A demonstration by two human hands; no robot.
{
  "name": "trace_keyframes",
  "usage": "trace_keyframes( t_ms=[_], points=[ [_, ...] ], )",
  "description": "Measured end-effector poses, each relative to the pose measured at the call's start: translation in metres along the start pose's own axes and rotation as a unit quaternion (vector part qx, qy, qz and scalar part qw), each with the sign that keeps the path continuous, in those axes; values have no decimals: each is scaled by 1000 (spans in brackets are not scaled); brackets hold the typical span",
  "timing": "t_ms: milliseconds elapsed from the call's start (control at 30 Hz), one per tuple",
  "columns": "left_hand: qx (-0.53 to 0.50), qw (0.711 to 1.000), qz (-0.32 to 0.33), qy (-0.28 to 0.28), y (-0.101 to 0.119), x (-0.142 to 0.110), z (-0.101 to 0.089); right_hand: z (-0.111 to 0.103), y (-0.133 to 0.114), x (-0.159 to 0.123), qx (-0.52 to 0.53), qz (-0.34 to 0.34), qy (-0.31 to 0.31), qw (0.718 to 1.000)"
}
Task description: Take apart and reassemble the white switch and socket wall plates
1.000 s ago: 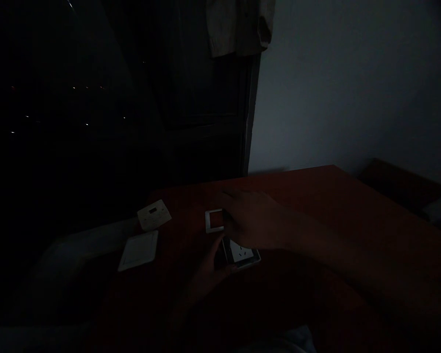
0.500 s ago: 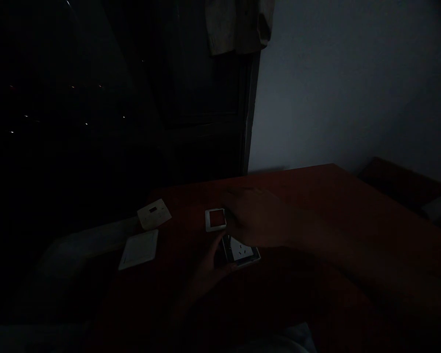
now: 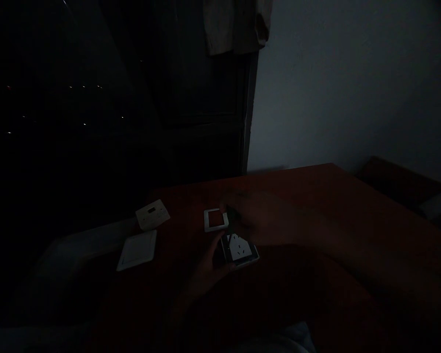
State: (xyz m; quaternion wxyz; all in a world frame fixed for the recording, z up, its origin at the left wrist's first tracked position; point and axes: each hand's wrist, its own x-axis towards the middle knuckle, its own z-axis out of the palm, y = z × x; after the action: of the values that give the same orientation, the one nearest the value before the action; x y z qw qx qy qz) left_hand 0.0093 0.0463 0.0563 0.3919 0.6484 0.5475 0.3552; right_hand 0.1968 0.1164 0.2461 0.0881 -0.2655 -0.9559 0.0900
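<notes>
A wall socket (image 3: pixel 239 247) with a white slotted face and a dark surround lies on the red-brown table. My left hand (image 3: pixel 206 274) closes on its left side, thumb at the near edge and fingers toward the far left corner. Above the socket's far side, my right hand (image 3: pixel 259 218) is closed around a screwdriver (image 3: pixel 232 216). The screwdriver's dark handle shows under the fingers, and its thin shaft points down at the socket's left edge. Poor light hides whether the tip touches a screw. Just beyond lies a white square frame (image 3: pixel 207 221), partly behind my right hand.
On the left of the table (image 3: pixel 297 184) lie a white switch plate (image 3: pixel 137 249) and a pale card with a small cutout (image 3: pixel 152 215). A dark window (image 3: pixel 77 108) stands behind, with a pale wall (image 3: pixel 334 88) to the right.
My right hand has turned and lifted a little, showing more of the socket's face and the dark handle. My left hand stays on the socket. The view has shifted slightly.
</notes>
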Motion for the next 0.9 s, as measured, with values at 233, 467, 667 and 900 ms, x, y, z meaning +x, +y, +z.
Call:
trace_keyframes(
  t_ms=[233,467,667,900],
  points=[
    [-21,1000,-15,-3,2,-1,1,9,0,-3,-86,90,42,991],
    [-25,999,-26,-19,4,-2,-2,9,13,-14,33,57,36,997],
    [15,1000,5,5,4,-1,-3,12,16,-9,-64,115,39,990],
    [-21,1000,-2,-12,0,-1,-1,13,15,-6,24,61,48,997]
  ],
)
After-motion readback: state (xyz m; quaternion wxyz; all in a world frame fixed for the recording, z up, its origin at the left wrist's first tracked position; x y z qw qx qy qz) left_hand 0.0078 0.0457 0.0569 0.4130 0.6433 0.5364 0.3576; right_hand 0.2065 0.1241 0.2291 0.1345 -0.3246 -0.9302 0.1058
